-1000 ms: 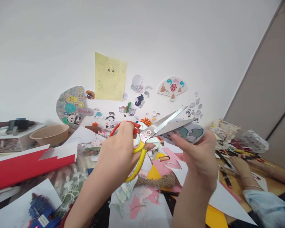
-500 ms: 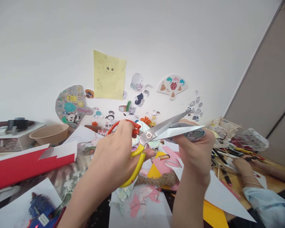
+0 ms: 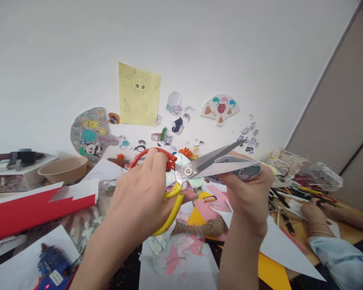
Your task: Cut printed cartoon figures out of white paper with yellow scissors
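Note:
My left hand (image 3: 142,187) is wrapped round scissors (image 3: 188,171) with one red and one yellow handle. The blades are spread and point right. Between finger and thumb my right hand (image 3: 249,199) pinches a grey cutout (image 3: 247,172) with a dark outlined drawing on it. The lower blade crosses in front of the cutout, close to my right thumb; I cannot tell whether it touches the cutout. Below my hands, torn pink and pale green paper scraps (image 3: 181,253) lie on a white sheet.
A twine bundle (image 3: 202,228), a battery (image 3: 208,199) and coloured paper lie beyond the scraps. At left are a red card (image 3: 33,211), a blue glue gun (image 3: 53,264) and a bowl (image 3: 63,169). A co-worker's hands (image 3: 314,215) work at right. Drawings hang on the wall.
My left hand and the scissors have shifted slightly left, with the handles a little wider apart. My right hand and the cutout have hardly moved.

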`<state>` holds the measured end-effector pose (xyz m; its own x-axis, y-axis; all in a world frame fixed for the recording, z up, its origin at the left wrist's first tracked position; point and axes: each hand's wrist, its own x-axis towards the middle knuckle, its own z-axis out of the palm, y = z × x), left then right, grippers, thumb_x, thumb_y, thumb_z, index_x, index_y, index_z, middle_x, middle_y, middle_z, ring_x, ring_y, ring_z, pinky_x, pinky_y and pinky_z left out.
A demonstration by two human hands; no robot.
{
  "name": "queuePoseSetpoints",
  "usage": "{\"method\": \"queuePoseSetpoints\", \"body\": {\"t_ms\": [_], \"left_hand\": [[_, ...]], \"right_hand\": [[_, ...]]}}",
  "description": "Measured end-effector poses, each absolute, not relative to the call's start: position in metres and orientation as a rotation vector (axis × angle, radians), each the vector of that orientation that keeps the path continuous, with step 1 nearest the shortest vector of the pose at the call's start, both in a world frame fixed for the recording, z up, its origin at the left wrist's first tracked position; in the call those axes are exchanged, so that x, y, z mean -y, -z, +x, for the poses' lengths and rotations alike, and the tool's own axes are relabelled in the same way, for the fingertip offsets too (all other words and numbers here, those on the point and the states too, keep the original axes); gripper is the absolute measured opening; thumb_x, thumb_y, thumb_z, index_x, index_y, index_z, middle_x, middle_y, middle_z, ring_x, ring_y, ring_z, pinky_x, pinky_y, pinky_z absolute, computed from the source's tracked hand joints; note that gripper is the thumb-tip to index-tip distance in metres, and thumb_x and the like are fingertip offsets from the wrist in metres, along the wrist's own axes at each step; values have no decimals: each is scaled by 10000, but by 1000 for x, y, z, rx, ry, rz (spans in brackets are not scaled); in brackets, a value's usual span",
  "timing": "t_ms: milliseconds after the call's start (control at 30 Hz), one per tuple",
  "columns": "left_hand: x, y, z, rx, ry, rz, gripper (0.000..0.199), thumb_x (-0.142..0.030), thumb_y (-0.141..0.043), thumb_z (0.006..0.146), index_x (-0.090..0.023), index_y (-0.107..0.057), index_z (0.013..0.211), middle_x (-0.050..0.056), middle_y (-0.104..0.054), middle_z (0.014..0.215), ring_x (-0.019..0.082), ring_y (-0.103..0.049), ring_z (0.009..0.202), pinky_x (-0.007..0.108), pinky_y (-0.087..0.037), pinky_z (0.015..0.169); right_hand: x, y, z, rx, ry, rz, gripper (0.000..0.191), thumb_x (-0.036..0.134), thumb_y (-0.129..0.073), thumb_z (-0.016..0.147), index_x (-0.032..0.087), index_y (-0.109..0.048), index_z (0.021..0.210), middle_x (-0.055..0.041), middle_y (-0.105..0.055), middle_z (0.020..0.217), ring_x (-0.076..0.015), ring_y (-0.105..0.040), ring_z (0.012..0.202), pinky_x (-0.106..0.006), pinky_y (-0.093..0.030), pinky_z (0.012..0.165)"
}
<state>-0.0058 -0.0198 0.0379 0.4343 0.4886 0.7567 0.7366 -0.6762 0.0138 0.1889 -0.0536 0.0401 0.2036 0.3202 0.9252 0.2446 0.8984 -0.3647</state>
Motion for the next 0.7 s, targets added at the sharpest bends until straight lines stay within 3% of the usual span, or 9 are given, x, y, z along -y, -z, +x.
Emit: {"method": "queuePoseSetpoints", "body": {"t_ms": [367, 700], "left_hand": [[21, -37, -8, 1044, 1018, -2322, 345, -528, -493, 922, -232, -351, 1028, 47, -585, 969, 248, -633, 715, 312, -330, 503], [19, -36, -9, 1053, 1020, -2363, 352, -558, -471, 939, -244, -348, 1041, 25, -589, 960, 234, -625, 682, 302, -298, 477]], "right_hand": [[53, -37, 186, 1375, -40, -475, 121, 131, -741, 803, 244, -785, 799, 22, -630, 651, -130, -563, 637, -290, -470, 595], [56, -39, 181, 1370, 4, -467, 160, 113, -727, 810, 265, -777, 792, 31, -631, 636, -111, -522, 571, -265, -439, 523]]}}
